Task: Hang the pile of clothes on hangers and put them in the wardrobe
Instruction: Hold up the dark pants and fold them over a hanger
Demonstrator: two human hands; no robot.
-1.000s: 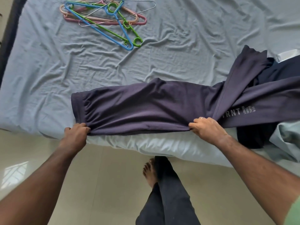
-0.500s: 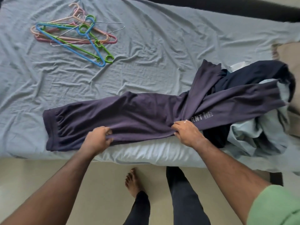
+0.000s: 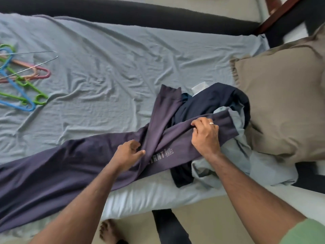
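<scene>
Both bare forearms reach forward from the near edge. The left hand (image 3: 127, 154) sits near centre, fingers curled, thumb and forefinger closing in a pinch. The right hand (image 3: 206, 133), farther right, is knuckles-up with curled fingers and a ring.

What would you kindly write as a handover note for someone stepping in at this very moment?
Left hand grips the purple trousers where the legs cross; right hand grips one leg over the clothes pile. Trousers lie stretched along the bed's near edge. Hangers lie untouched at far left. Nothing hung yet; everything remains to hang and put away.
</scene>
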